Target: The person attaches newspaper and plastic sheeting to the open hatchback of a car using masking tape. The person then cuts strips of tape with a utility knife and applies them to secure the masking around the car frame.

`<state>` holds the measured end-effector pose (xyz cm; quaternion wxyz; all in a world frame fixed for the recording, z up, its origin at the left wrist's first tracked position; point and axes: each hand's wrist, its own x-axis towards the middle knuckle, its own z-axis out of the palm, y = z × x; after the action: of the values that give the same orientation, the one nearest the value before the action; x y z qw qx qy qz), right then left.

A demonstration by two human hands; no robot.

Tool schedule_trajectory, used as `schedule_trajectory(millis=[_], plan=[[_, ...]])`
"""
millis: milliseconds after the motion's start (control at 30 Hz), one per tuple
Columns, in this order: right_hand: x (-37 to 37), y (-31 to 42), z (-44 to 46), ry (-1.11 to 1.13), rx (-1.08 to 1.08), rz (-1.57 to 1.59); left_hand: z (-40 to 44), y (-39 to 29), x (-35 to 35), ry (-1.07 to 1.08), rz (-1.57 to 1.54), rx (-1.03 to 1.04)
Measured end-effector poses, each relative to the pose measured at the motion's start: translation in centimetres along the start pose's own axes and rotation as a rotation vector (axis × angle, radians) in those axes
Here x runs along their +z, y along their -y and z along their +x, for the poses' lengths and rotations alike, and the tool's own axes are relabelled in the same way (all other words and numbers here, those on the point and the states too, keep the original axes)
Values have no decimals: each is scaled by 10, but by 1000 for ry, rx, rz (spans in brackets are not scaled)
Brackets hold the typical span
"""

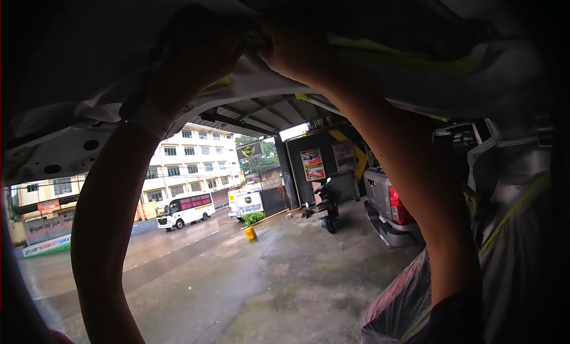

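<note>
Both of my arms reach up to the dark underside of a raised, curved vehicle panel (208, 109). My left hand (199, 50) is against it at the upper middle, with a pale band (148, 115) around the wrist. Close beside it on the right, my right hand (297, 50) is at the same spot. Deep shadow hides the fingers of both hands, and whatever lies between them cannot be made out. A strip of yellow tape (404, 57) runs along the panel right of my right hand. Above it hangs a dark printed sheet (409, 11).
Plastic sheeting (398, 296) drapes at the lower right. A grey pickup (380, 195) and a black motorcycle (326, 207) stand on the wet concrete floor (267, 290). Farther off are a yellow planter (250, 232), a white bus (187, 210) and a white van (240, 202).
</note>
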<state>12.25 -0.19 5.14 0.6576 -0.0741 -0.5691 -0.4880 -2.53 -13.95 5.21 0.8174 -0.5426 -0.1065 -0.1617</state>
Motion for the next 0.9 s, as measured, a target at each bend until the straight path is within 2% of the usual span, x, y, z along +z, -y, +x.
schedule_trajectory(millis=[67,100,167,200,267,400,467,500,600,667,800,900], plan=[[8,9,-2,-208,-41,135,4,-4,-13,198,-26,-118],[11,10,-4,-244,-33,151,2,0,-8,197,-24,-119],[13,10,-6,-242,25,139,1,9,6,7,105,-34],[13,10,-6,-235,49,127,0,11,8,7,107,-34],[13,7,-8,-214,96,119,0,13,14,69,-88,-95],[12,9,-8,-182,149,117,0,9,12,85,-137,-170],[10,9,-5,-103,182,139,8,1,5,341,-70,-330],[10,8,-5,-105,182,142,7,-3,1,343,-67,-330],[1,6,-4,-81,170,139,8,-6,-3,279,-8,-276],[-7,5,-6,-29,162,124,1,7,11,89,71,-95],[4,-9,-6,-121,38,64,-3,11,21,32,113,-105],[4,-10,-1,-185,-41,25,-6,14,23,1,22,-150]])
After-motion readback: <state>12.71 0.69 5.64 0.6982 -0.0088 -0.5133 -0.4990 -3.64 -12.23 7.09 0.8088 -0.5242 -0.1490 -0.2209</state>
